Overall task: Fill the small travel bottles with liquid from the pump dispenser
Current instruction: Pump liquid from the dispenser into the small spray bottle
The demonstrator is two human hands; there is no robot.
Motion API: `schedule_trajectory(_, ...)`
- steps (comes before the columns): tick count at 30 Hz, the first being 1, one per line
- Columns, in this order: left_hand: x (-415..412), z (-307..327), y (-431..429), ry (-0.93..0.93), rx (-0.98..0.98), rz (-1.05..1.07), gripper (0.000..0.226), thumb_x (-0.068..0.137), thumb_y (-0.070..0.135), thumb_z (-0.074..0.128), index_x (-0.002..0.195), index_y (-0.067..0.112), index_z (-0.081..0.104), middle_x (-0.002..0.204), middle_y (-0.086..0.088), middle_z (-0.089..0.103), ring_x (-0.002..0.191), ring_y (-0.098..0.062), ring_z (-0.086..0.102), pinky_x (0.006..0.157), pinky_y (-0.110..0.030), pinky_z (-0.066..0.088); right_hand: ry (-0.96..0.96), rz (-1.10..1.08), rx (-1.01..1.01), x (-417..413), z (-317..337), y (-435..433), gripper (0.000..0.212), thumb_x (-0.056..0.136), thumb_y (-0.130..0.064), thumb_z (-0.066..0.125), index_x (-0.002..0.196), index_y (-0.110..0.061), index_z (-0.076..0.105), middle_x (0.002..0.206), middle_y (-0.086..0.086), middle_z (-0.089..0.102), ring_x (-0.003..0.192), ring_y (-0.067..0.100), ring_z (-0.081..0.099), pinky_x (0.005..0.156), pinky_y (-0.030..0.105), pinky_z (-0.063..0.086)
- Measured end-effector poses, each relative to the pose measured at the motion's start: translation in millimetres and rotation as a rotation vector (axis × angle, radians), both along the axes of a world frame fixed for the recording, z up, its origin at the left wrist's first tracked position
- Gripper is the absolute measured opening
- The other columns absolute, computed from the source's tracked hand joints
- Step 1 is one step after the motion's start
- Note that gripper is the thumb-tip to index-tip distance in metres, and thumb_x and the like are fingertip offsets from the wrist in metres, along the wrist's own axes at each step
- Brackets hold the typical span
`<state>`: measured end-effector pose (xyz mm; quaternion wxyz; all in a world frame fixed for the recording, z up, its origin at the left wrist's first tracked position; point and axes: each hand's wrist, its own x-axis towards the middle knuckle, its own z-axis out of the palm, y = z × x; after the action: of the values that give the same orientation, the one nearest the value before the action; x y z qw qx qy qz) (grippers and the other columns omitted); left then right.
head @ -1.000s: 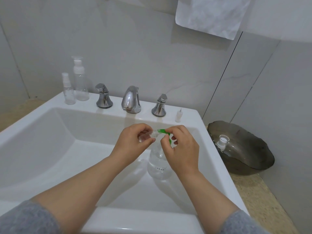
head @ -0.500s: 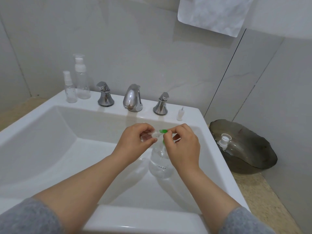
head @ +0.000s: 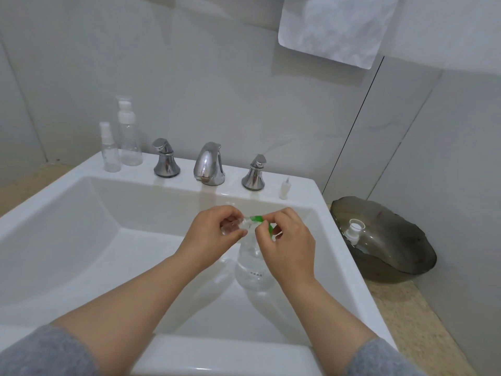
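With the left hand point(head: 214, 236) gripping the travel bottle point(head: 231, 228) and the right hand point(head: 290, 240) pinching the green nozzle point(head: 256, 218), both openings should be aligned before pumping.

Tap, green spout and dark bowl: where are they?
Tap point(head: 208, 162): head view, on its shiny curved spout.
Green spout point(head: 256, 218): head view, on its visible tip.
Dark bowl point(head: 406, 240): head view, on its bare inner wall.

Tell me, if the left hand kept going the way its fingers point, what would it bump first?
Probably the right hand, just across from it. The left hand pinches a small clear bottle, whose tip seems to meet the green piece the right hand holds. Depth is unclear.
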<state>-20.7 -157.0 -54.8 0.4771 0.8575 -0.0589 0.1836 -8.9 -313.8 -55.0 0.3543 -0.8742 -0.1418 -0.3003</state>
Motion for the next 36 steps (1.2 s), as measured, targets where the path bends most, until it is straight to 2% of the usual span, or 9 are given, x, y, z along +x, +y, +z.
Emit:
schedule_trajectory(4, 1.1, -0.6, -1.0, 0.031, -0.086, -0.012, 0.016, 0.076, 0.016, 0.075, 0.084, 0.024, 0.064, 0.08, 0.009, 0.068, 0.075, -0.005, 0.062, 0.07, -0.018, 0.05, -0.069, 0.02, 0.009, 1.6, -0.3, -2.9, 0.02, 0.078, -0.032, 0.05, 0.083, -0.026, 0.068, 0.083, -0.014, 0.059, 0.068, 0.006, 0.054, 0.056, 0.031, 0.05)
schedule_trajectory(11, 1.5, -3.7, -0.2, 0.089, -0.164, -0.049, 0.019, 0.077, 0.017, 0.075, 0.084, 0.025, 0.059, 0.081, 0.007, 0.068, 0.078, -0.013, 0.065, 0.078, -0.033, 0.056, -0.062, 0.037, 0.017, 2.3, -0.3, -1.3, 0.017, 0.079, -0.029, 0.054, 0.084, -0.024, 0.069, 0.084, -0.014, 0.059, 0.07, 0.006, 0.055, 0.057, 0.033, 0.05)
schedule_trajectory(18, 1.0, -4.9, -2.7, 0.111, -0.215, -0.054, 0.019, 0.076, 0.017, 0.076, 0.083, 0.023, 0.059, 0.079, 0.007, 0.067, 0.073, -0.017, 0.066, 0.074, -0.033, 0.053, -0.03, 0.004, 0.044, 4.5, 1.2, 1.4, 0.012, 0.078, -0.028, 0.055, 0.074, -0.023, 0.066, 0.078, -0.012, 0.058, 0.066, 0.006, 0.054, 0.056, 0.026, 0.046)
schedule_trajectory(24, -2.0, -5.9, -2.1, 0.138, -0.209, -0.042, 0.018, 0.075, 0.016, 0.076, 0.081, 0.023, 0.06, 0.081, 0.003, 0.069, 0.077, -0.023, 0.065, 0.077, -0.039, 0.054, 0.005, -0.015, -0.014, 3.6, -0.3, 2.1, 0.012, 0.078, -0.028, 0.056, 0.07, -0.023, 0.063, 0.076, -0.011, 0.055, 0.06, 0.008, 0.053, 0.051, 0.023, 0.04)
schedule_trajectory(32, -0.5, -4.6, -3.0, 0.143, -0.215, -0.043, 0.018, 0.075, 0.018, 0.076, 0.081, 0.023, 0.06, 0.081, 0.001, 0.069, 0.076, -0.024, 0.066, 0.074, -0.036, 0.054, 0.0, 0.004, -0.023, -1.6, 1.5, -0.1, 0.015, 0.079, -0.032, 0.053, 0.078, -0.026, 0.067, 0.081, -0.013, 0.058, 0.064, 0.007, 0.055, 0.055, 0.03, 0.048)
schedule_trajectory(36, 1.6, -5.9, -0.4, 0.168, -0.245, -0.043, 0.018, 0.076, 0.017, 0.076, 0.083, 0.021, 0.06, 0.086, -0.001, 0.07, 0.079, -0.025, 0.067, 0.08, -0.039, 0.054, -0.025, 0.089, 0.059, -2.5, 8.9, -3.5, 0.029, 0.08, -0.034, 0.047, 0.094, -0.027, 0.071, 0.095, -0.018, 0.062, 0.074, 0.005, 0.058, 0.061, 0.025, 0.051)
